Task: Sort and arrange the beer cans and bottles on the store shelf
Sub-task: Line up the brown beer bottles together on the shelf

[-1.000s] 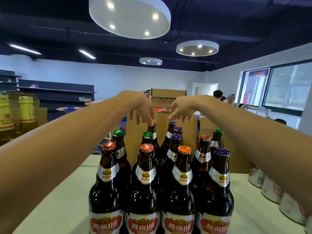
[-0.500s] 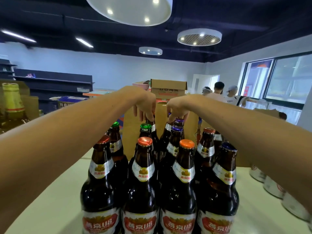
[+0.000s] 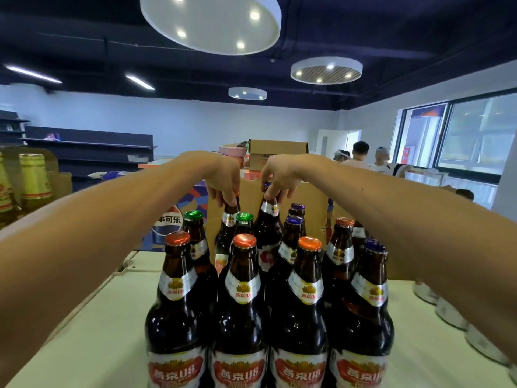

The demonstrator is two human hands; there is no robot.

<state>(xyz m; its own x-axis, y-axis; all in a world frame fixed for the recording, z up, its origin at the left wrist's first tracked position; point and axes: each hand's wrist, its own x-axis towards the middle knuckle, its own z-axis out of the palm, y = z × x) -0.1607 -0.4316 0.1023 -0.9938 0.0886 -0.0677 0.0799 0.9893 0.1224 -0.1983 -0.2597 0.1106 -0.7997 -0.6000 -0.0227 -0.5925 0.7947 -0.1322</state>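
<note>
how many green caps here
2. The left green cap sits behind the front-left bottle; the right green cap is beside it, near the left hand. Others may be hidden.

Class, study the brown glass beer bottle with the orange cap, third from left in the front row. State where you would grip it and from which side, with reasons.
Take the orange-capped brown glass beer bottle by its narrow neck, just under the cap, coming straight down from above. It stands upright, and neighbouring bottles crowd its body on both sides, so only the neck stands free.
</note>
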